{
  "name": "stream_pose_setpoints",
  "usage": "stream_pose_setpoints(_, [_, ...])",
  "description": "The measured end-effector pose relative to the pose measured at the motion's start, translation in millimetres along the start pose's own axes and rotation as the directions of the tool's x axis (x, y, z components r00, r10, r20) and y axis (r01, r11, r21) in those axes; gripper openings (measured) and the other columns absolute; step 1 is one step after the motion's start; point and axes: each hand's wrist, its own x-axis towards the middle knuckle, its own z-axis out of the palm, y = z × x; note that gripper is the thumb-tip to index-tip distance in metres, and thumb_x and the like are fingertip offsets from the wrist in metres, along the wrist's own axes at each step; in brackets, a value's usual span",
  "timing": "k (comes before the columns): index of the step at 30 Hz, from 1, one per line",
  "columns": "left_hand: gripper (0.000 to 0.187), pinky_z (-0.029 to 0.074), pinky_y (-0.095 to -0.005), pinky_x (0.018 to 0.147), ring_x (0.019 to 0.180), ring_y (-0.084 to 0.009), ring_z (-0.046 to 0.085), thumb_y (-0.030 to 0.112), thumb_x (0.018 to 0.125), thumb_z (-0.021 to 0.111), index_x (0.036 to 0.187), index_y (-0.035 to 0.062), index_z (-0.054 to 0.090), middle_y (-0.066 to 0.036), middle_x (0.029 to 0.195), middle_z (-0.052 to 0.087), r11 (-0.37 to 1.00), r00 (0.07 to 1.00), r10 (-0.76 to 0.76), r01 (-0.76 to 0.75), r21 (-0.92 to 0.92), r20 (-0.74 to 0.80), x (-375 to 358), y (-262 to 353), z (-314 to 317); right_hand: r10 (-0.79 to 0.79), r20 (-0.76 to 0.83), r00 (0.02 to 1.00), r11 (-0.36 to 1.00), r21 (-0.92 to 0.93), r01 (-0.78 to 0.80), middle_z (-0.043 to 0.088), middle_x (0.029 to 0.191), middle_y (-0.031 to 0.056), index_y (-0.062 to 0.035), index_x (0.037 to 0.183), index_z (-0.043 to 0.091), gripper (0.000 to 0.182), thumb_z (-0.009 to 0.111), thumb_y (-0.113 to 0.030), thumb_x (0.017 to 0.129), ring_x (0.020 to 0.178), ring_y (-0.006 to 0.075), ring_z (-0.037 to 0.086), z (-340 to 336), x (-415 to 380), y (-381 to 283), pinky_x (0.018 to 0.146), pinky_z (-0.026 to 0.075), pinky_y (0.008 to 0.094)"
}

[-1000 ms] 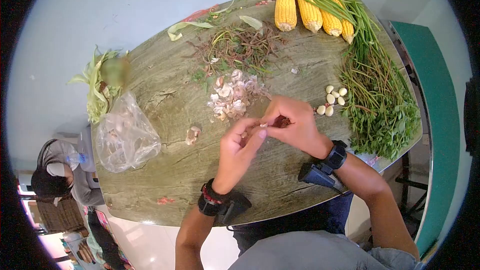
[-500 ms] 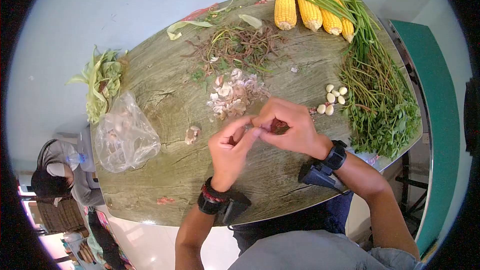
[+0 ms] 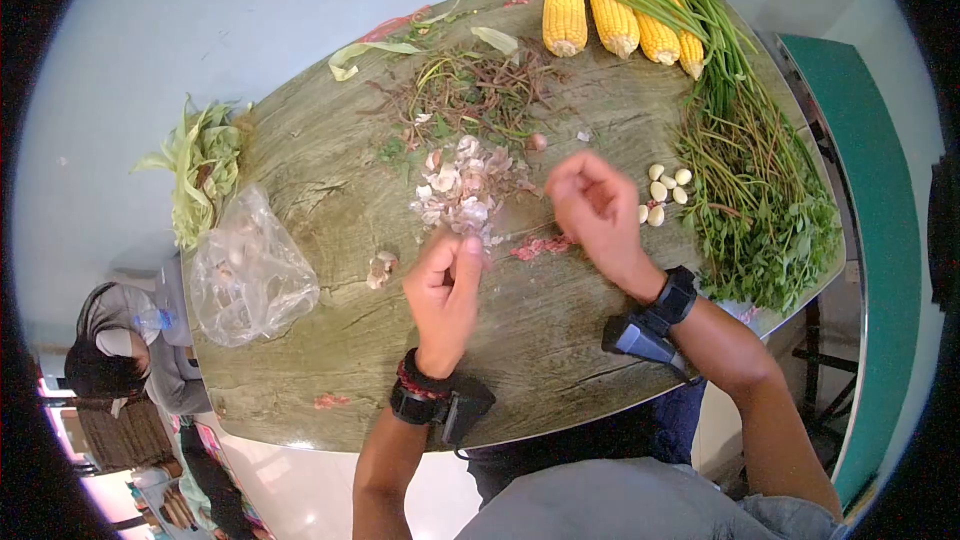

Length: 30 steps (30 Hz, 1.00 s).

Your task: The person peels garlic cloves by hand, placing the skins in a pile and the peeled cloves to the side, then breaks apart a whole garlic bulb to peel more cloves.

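My left hand (image 3: 442, 295) is closed, thumb pressed to the fingers, at the near edge of a pile of garlic skins (image 3: 462, 185); anything in its pinch is too small to name. My right hand (image 3: 600, 210), blurred, is raised to the right of the pile with its fingers curled; whether they hold anything is unclear. A small brownish clove or bulb (image 3: 537, 142) lies beyond it. Several peeled garlic cloves (image 3: 656, 192) sit right of my right hand. A partial garlic bulb (image 3: 381, 269) rests left of my left hand.
On the table (image 3: 330, 360) are a clear plastic bag (image 3: 255, 270) at left, corn husks (image 3: 205, 165), brown stem scraps (image 3: 480, 90), corn cobs (image 3: 565, 10) and long green beans (image 3: 725, 50) at the back right, and leafy greens (image 3: 770, 240). A person (image 3: 110, 340) is at far left.
My hands have parted: the right moved up and right, the left slightly left and down. The small brownish clove or bulb now shows beyond the right hand.
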Motion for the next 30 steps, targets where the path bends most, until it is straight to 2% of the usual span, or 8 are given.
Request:
stream_pose_setpoints(3, [0.022,0.024,-0.0179,0.051,0.057,0.0005,0.033,0.01,0.094,0.057,0.073,0.0043,0.054,0.009,0.066,0.042,0.997,1.0,-0.02,0.02,-0.068,-0.002,-1.1,6.3,4.1,-0.001,-0.147,0.989,0.991,0.131,0.02,0.054,0.07,-0.003,-0.0024,0.095,0.057,0.006,0.053,-0.007,0.093,0.059,0.0037,0.051,-10.4,6.7,-2.0,0.051,0.039,0.0203])
stream_pose_setpoints(6, [0.012,0.024,-0.017,0.052,0.059,0.0012,0.032,0.008,0.094,0.056,0.082,0.0052,0.054,0.009,0.068,0.042,0.979,0.998,-0.055,0.056,-0.195,0.009,-2.5,8.4,1.1,0.016,-0.281,0.959,0.992,-0.114,-0.05,0.054,0.072,-0.003,-0.0015,0.097,0.058,0.008,0.052,-0.006,0.093,0.059,0.0035,0.051,-10.1,18.5,-19.8,0.051,0.04,0.0197])
stream_pose_setpoints(10, [0.002,0.025,-0.017,0.052,0.059,0.0011,0.033,0.003,0.092,0.055,0.09,0.0041,0.053,0.008,0.071,0.044,0.976,1.0,-0.005,0.007,-0.215,0.012,-2.7,1.0,2.5,-0.187,-0.073,0.98,0.665,-0.743,0.072,0.063,0.077,0.0111,0.0,0.092,0.063,0.018,0.065,-0.015,0.084,0.063,0.0241,0.061,-17.7,41.9,-10.7,0.059,0.048,0.0347])
stream_pose_setpoints(13, [0.005,0.026,-0.0173,0.053,0.06,0.0003,0.034,0.001,0.093,0.051,0.096,0.0036,0.054,0.007,0.074,0.045,0.984,0.998,0.038,-0.029,-0.177,0.048,-1.5,8.9,5.7,-0.294,0.031,0.955,0.414,-0.897,0.157,0.064,0.077,0.014,0.0009,0.09,0.065,0.02,0.071,-0.015,0.078,0.063,0.0256,0.062,-13.5,54.6,2.2,0.059,0.049,0.0347])
stream_pose_setpoints(16, [0.011,0.028,-0.0176,0.052,0.059,-0.001,0.035,0.005,0.095,0.047,0.104,0.0026,0.053,0.006,0.073,0.044,0.985,0.998,0.027,-0.016,-0.171,0.063,-1.6,7.8,5.0,-0.191,0.021,0.981,0.383,-0.919,0.094,0.064,0.077,0.0136,-0.0017,0.09,0.066,0.019,0.071,-0.014,0.076,0.068,0.0303,0.062,-9.0,58.3,5.5,0.063,0.05,0.0365])
stream_pose_setpoints(22, [0.023,0.027,-0.0183,0.048,0.055,-0.0023,0.034,0.012,0.099,0.041,0.118,0.0018,0.048,0.005,0.068,0.039,0.991,0.989,0.092,-0.08,-0.104,0.118,3.6,3.0,3.8,-0.158,-0.085,0.984,0.626,-0.779,0.034,0.068,0.077,0.0113,-0.0023,0.089,0.067,0.016,0.069,-0.014,0.077,0.07,0.0277,0.065,-4.1,51.1,-11.4,0.064,0.051,0.0379])
stream_pose_setpoints(26, [0.032,0.026,-0.0185,0.051,0.056,-0.0025,0.031,0.001,0.089,0.056,0.121,0.0024,0.05,0.007,0.067,0.035,0.985,0.982,0.153,-0.144,-0.09,0.11,2.5,8.6,2.8,0.222,-0.022,0.975,0.939,-0.265,-0.22,0.068,0.074,0.0038,-0.0014,0.094,0.069,0.021,0.072,-0.018,0.082,0.066,0.0127,0.063,3.8,22.5,-29.0,0.058,0.048,0.0256])
stream_pose_setpoints(30, [0.042,0.024,-0.0194,0.05,0.055,-0.0021,0.029,-0.003,0.076,0.073,0.114,0.0071,0.061,0.009,0.063,0.033,0.98,0.976,0.192,-0.196,0.036,0.104,1.3,4.0,2.2,0.521,0.247,0.817,0.809,0.165,-0.565,0.067,0.077,0.0002,-0.0032,0.097,0.069,0.021,0.071,-0.02,0.085,0.065,0.0053,0.058,15.6,-9.6,-26.3,0.055,0.044,0.0181])
